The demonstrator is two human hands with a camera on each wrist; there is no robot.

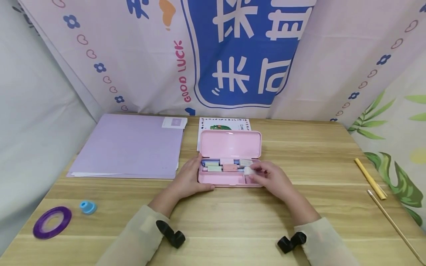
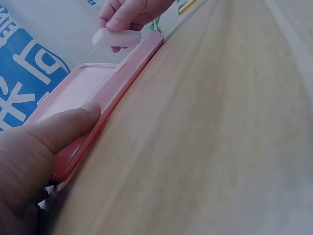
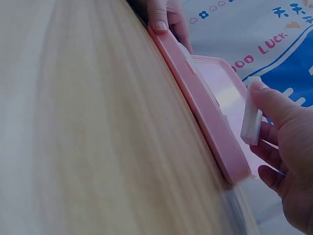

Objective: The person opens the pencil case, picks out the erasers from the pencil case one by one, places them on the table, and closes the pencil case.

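Note:
A pink pencil case (image 1: 221, 179) lies open on the table, its lid (image 1: 230, 144) tilted up at the back. Inside are pens and several small blocks that look like erasers, among them a coral one (image 1: 230, 168) and a grey one (image 1: 245, 162). My left hand (image 1: 189, 177) grips the case's left end, thumb (image 2: 73, 122) along the front wall and fingers round the side. Between thumb and fingers, my right hand (image 1: 273, 179) pinches a white eraser (image 3: 252, 112) over the right end of the case.
Behind the case lies a printed card (image 1: 224, 123). A purple folder (image 1: 129, 147) with papers is at the left, near a purple ring (image 1: 37, 229) and a blue cap-like piece (image 1: 88, 207). On the right lie a yellow stick (image 1: 369, 178) and a thin rod (image 1: 396, 225).

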